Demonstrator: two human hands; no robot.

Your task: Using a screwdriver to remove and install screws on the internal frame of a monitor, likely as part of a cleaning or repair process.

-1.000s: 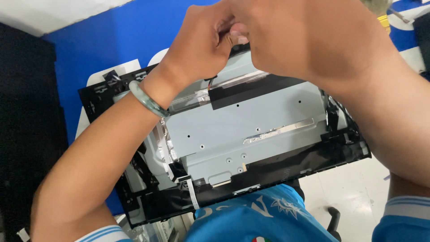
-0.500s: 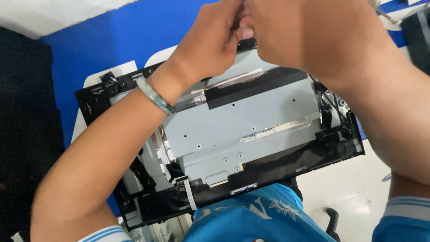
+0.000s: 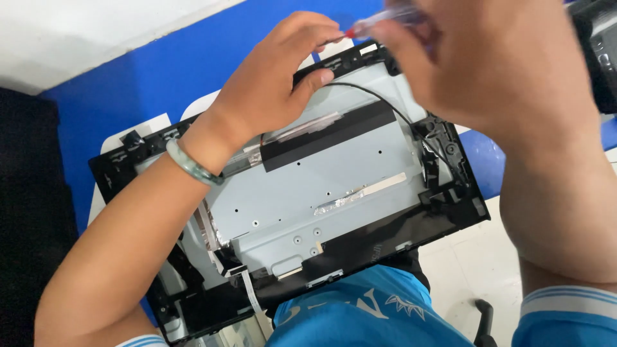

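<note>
An opened flat monitor [image 3: 334,186] lies face down with its grey metal back plate, black tape strip and black frame showing. My left hand [image 3: 270,90], with a green bangle on the wrist, rests on the far edge of the panel, fingers curled beside a thin black cable [image 3: 379,96]. My right hand [image 3: 488,58] grips a screwdriver [image 3: 379,22] with a clear and red handle, held over the far edge next to my left fingertips. The screwdriver's tip is hidden.
A blue table surface [image 3: 128,83] lies beyond the monitor, under a white wall. A dark device [image 3: 598,51] sits at the far right. My blue shorts [image 3: 360,308] and a white tiled floor [image 3: 469,270] show below.
The view has shifted so the monitor's far edge is visible. My hands have parted slightly, and the screwdriver handle and black cable have come into sight.
</note>
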